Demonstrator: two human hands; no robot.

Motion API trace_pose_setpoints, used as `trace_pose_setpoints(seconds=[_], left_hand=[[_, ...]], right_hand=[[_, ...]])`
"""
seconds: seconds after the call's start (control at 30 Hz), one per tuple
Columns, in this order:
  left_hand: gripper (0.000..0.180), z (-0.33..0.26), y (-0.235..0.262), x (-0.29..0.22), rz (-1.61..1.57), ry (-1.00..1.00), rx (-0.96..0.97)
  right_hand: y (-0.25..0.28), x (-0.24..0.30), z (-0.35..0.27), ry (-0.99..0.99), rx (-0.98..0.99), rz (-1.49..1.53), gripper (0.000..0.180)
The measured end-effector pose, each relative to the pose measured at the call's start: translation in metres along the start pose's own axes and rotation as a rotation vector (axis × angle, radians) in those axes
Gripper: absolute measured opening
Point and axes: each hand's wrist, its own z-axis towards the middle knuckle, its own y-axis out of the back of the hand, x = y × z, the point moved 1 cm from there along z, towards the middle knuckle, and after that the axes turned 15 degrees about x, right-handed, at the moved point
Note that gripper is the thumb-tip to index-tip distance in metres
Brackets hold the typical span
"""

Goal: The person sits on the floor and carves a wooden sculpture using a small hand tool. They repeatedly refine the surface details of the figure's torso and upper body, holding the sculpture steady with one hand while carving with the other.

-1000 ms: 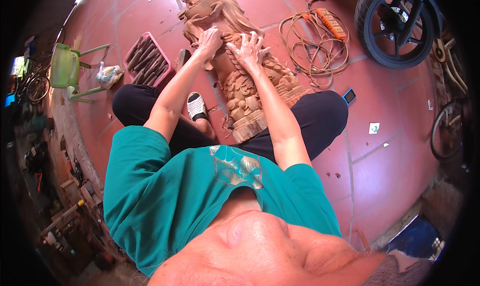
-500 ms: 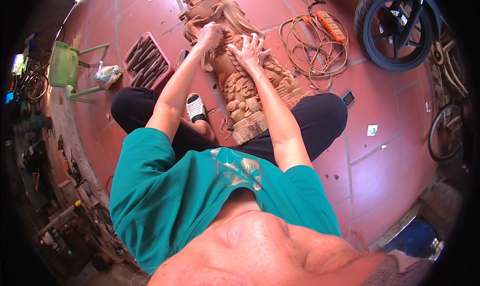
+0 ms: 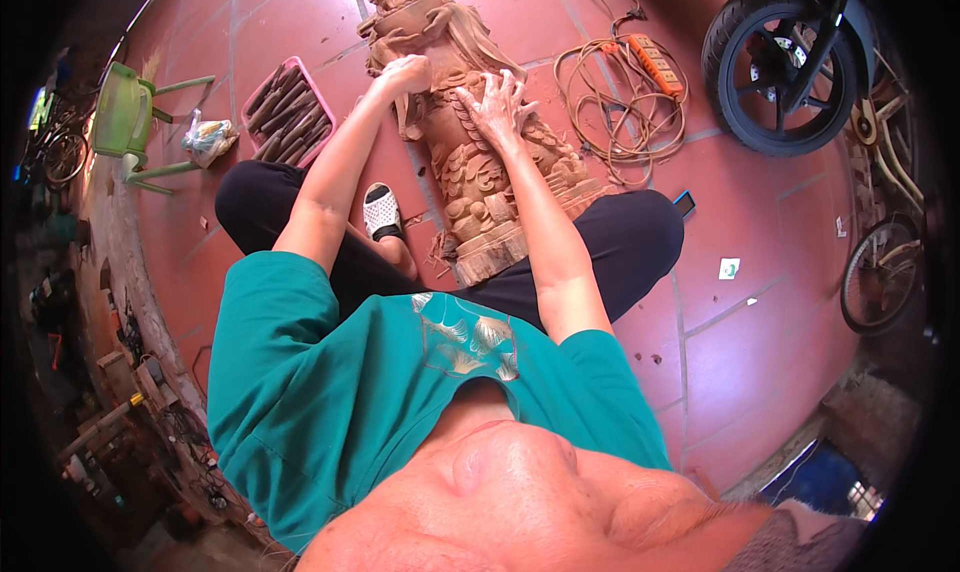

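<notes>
A long carved wooden statue lies on the red tiled floor between my crossed legs, its head pointing away from me. My left hand rests with curled fingers on the statue's upper part, near the shoulder; anything inside the fist is hidden. My right hand lies flat on the statue's middle with the fingers spread, holding nothing. Wood chips lie by the statue's base, near my foot in a white sandal.
A pink tray of carving tools sits at my left, beside a plastic bag and a green stool. At the right are a coiled cable with an orange power strip, a motorbike wheel, a phone and a bicycle wheel.
My left hand has shifted slightly up the statue toward its head. My right hand stays spread in about the same place.
</notes>
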Motion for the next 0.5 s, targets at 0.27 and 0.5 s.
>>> trace_pose_setpoints(seconds=[0.27,0.5], left_hand=[[0.021,0.009,-0.029,-0.01,-0.326,-0.105,-0.571],[0.022,-0.007,-0.024,-0.011,-0.196,-0.079,-0.254]], right_hand=[[-0.002,0.0,-0.002,-0.003,0.007,0.0,0.073],[0.004,0.0,-0.002,-0.022,-0.004,0.04,0.062]])
